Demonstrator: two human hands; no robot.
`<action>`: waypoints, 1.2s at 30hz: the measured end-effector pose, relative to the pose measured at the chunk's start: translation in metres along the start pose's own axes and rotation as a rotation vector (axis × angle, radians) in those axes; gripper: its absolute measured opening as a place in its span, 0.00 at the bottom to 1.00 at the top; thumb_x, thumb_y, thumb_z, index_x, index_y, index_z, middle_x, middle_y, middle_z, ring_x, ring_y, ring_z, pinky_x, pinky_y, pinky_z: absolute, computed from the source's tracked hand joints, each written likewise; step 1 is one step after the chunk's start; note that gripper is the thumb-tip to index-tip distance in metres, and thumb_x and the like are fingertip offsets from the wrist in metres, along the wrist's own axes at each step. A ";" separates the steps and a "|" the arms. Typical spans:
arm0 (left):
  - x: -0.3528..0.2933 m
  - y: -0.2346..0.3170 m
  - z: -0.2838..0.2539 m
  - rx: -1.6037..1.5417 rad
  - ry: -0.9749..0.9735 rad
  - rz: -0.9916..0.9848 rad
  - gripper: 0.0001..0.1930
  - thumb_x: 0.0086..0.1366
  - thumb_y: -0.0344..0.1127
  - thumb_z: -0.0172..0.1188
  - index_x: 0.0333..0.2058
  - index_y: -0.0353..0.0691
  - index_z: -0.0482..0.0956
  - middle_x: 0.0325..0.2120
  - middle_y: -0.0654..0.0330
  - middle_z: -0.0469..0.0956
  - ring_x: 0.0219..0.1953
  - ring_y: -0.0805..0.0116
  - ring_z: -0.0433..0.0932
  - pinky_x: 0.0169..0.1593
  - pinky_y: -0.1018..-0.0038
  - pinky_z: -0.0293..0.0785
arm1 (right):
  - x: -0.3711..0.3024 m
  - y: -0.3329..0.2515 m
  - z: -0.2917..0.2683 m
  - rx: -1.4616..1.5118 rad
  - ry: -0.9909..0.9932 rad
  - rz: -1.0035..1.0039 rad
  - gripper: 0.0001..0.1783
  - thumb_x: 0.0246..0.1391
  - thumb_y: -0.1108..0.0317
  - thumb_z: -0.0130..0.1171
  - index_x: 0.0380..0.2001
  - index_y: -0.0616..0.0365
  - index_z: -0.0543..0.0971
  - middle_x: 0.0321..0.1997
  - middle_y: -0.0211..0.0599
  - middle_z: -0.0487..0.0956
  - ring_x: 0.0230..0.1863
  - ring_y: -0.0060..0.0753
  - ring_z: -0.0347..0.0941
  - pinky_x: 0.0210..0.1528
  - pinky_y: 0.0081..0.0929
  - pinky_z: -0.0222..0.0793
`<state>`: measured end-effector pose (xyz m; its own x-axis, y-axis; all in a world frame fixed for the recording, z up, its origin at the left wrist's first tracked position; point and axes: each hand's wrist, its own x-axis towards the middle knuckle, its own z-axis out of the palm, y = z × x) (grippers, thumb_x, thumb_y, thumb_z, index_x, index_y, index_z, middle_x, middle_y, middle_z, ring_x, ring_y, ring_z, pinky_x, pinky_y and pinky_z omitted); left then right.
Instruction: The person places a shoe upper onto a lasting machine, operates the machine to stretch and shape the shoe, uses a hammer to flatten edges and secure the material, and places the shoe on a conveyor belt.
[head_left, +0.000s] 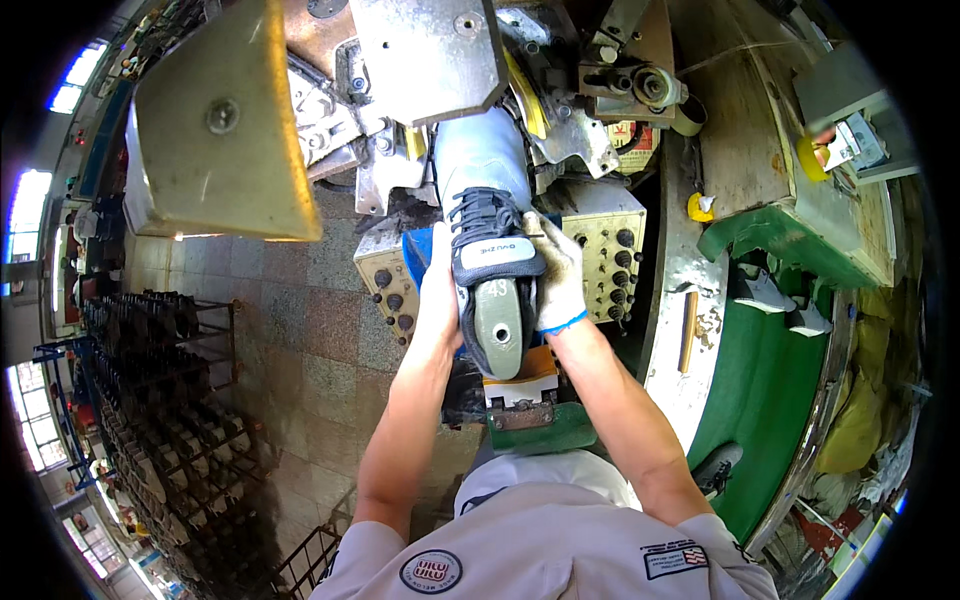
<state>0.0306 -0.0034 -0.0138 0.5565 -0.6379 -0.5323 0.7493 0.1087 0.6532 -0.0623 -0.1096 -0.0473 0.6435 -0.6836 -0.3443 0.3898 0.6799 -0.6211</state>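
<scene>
I'm seeing shoe (488,218) pointing toe-first toward metal plate (430,60). Left hand (440,285) and gloved right hand (558,275) half-curling, gripping opposite sides. Guessing: outside feeling soft, grey last (497,312) inside stiffening and weighting it; favouring two-sided hold near heel.

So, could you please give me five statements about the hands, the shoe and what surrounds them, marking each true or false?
1. Both hands, the left hand and the right hand, are on the shoe. True.
2. Both hands wear gloves. False: only the right one does; the left is bare.
3. A grey-green last with a round hole sits in the shoe. True.
4. The shoe's toe points toward the person. False: it points toward the machine.
5. The green surface lies to the person's right. True.
</scene>
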 end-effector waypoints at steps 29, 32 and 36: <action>0.056 -0.033 -0.036 0.119 -0.081 0.217 0.33 0.81 0.59 0.38 0.48 0.36 0.84 0.39 0.63 0.85 0.37 0.75 0.81 0.45 0.75 0.79 | 0.023 0.009 -0.015 -0.207 -0.057 -0.094 0.18 0.70 0.55 0.60 0.43 0.61 0.84 0.39 0.23 0.81 0.37 0.17 0.74 0.43 0.22 0.73; 0.050 -0.030 -0.036 0.351 0.043 0.295 0.33 0.79 0.62 0.41 0.41 0.39 0.85 0.32 0.65 0.83 0.34 0.74 0.79 0.41 0.75 0.77 | 0.009 -0.003 -0.013 -0.272 0.070 -0.040 0.21 0.70 0.53 0.59 0.47 0.62 0.84 0.43 0.25 0.82 0.40 0.18 0.75 0.45 0.22 0.73; 0.000 -0.021 -0.046 0.551 0.185 0.220 0.31 0.79 0.60 0.45 0.49 0.34 0.83 0.31 0.63 0.81 0.32 0.76 0.77 0.39 0.76 0.73 | -0.010 -0.022 -0.090 -0.293 0.004 -0.096 0.38 0.68 0.42 0.55 0.62 0.68 0.73 0.56 0.50 0.81 0.55 0.44 0.80 0.50 0.41 0.82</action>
<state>0.0316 0.0294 -0.0519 0.7668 -0.4973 -0.4058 0.3420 -0.2185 0.9139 -0.1366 -0.1413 -0.0932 0.6099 -0.7425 -0.2770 0.2414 0.5069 -0.8275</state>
